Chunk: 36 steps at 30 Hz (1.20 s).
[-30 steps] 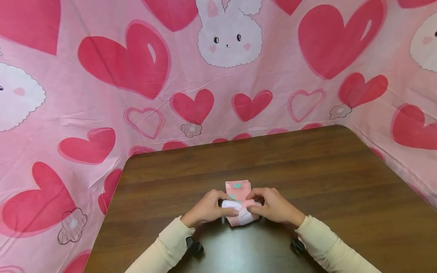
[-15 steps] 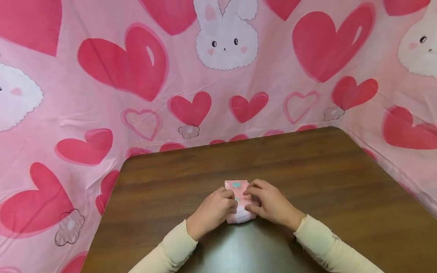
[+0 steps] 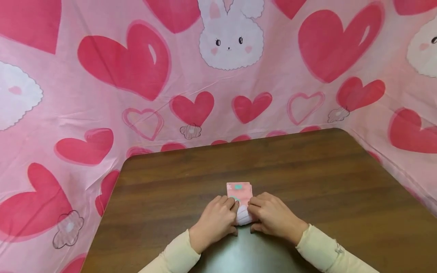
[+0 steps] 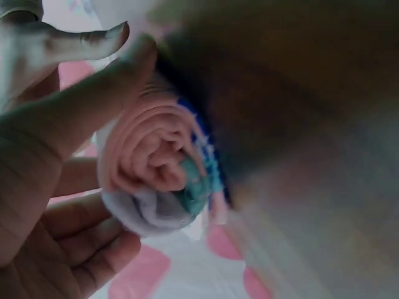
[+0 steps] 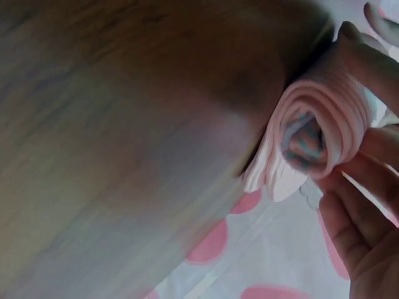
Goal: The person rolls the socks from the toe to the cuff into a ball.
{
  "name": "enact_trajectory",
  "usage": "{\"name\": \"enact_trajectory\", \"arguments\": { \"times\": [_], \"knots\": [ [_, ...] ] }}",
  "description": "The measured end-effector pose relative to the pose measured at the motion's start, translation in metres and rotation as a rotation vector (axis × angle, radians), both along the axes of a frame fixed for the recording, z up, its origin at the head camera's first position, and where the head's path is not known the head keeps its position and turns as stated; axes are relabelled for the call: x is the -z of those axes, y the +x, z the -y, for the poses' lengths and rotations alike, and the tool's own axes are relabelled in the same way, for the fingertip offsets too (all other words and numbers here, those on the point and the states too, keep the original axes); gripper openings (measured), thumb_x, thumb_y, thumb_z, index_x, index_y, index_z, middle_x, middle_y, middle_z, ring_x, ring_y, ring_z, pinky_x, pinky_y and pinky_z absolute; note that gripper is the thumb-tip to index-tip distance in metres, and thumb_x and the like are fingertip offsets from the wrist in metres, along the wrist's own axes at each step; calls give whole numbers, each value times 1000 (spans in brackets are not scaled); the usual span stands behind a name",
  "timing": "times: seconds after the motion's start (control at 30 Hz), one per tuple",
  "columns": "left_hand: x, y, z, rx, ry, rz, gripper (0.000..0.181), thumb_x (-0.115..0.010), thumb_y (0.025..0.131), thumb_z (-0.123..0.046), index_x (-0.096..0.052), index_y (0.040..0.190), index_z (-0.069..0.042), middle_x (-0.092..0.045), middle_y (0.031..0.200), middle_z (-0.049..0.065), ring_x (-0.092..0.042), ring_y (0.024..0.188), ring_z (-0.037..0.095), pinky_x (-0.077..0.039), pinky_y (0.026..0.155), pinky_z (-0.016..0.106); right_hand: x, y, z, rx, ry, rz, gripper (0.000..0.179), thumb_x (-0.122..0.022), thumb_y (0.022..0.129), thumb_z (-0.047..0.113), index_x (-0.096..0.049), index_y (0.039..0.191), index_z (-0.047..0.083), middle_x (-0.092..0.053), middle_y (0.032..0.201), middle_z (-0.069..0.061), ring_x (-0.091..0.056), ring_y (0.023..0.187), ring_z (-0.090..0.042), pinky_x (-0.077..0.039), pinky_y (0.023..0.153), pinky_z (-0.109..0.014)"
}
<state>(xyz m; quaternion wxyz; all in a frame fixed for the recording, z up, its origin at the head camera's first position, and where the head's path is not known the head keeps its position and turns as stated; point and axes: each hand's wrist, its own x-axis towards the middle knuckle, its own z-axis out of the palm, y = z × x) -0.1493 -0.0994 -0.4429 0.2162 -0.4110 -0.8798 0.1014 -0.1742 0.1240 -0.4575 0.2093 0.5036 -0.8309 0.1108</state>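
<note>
Pink socks (image 3: 244, 214) with white and teal patches lie on the table, their near end rolled up and their far end flat. My left hand (image 3: 218, 218) holds the left end of the roll, fingers over the top and thumb on the near side. At the right end, my right hand (image 3: 274, 214) grips it the same way. The left wrist view shows the coiled end of the socks (image 4: 159, 159) between thumb and fingers. Seen from the right wrist, the spiral of ribbed pink fabric (image 5: 318, 134) sits against the right hand's fingers (image 5: 368, 212).
A brown wood-grain table (image 3: 164, 182) spreads around the hands. Behind it and along both sides hangs a pink cloth (image 3: 184, 76) printed with hearts and rabbits, meeting the table's far edge.
The left hand has gone from pinching the fold to lying over the roll. The right hand's raised fingers have come down onto it, with its thumb now on the near side.
</note>
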Motion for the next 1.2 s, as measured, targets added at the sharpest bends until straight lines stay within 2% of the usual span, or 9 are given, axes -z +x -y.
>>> {"name": "enact_trajectory", "arguments": {
  "times": [0.17,0.37,0.47,0.63,0.73,0.87,0.97,1.07,1.2],
  "knots": [
    [7,2,-2,-39,1,-59,55,-89,61,-52,-69,93,-11,-57,77,-3,-53,67,15,-42,62,27,4,-4,7,-5,6,-75,50,-96,53,35,-55,74,15,-42,71,6,-50,66,-15,-49,74,-33],
    [9,3,-4,-62,32,-58,42,-88,64,-41,-67,85,-12,-57,72,-2,-53,63,16,-41,58,29,5,-6,9,12,-16,-63,44,-92,54,27,-53,72,15,-41,70,6,-50,64,-16,-50,73,-34],
    [10,0,-4,-53,70,-34,38,-87,64,-38,-64,81,-12,-55,70,-2,-53,62,16,-40,56,28,5,-7,10,19,-38,-45,40,-87,56,25,-52,73,15,-42,70,7,-52,66,-15,-50,73,-34],
    [10,-7,1,-4,211,85,36,-84,59,-32,-57,75,-14,-56,69,-4,-54,62,14,-43,57,28,3,-9,8,45,-142,71,37,-83,54,23,-53,75,17,-42,72,12,-45,64,-8,-45,62,-28],
    [7,-12,5,28,301,220,36,-83,58,-30,-53,72,-16,-52,66,-7,-50,60,11,-43,56,26,2,-10,5,54,-202,190,37,-83,54,23,-55,78,19,-44,73,15,-41,63,-4,-39,57,-23],
    [0,-17,9,25,453,497,31,-83,59,-27,-61,78,-16,-53,68,-11,-46,60,4,-41,54,19,1,-10,0,76,-285,419,38,-85,56,22,-59,83,22,-53,77,16,-49,65,-3,-44,56,-21],
    [-4,-21,12,-29,551,713,35,-83,63,-29,-70,91,-13,-63,77,-11,-52,62,1,-42,55,16,2,-11,-4,96,-349,597,34,-87,61,19,-62,85,23,-59,77,16,-54,66,-4,-48,56,-22],
    [-4,-26,15,-112,624,921,40,-83,72,-34,-68,103,-13,-68,90,-8,-60,74,3,-48,64,20,2,-13,-8,107,-375,748,22,-83,71,17,-66,84,21,-60,74,13,-54,65,-5,-47,55,-23],
    [-2,-31,21,-184,732,1157,35,-83,81,-32,-61,102,-15,-65,90,-4,-62,81,8,-50,67,27,3,-18,-12,136,-349,917,7,-76,83,17,-69,85,18,-60,73,9,-54,65,-8,-46,56,-24]
  ]
}}
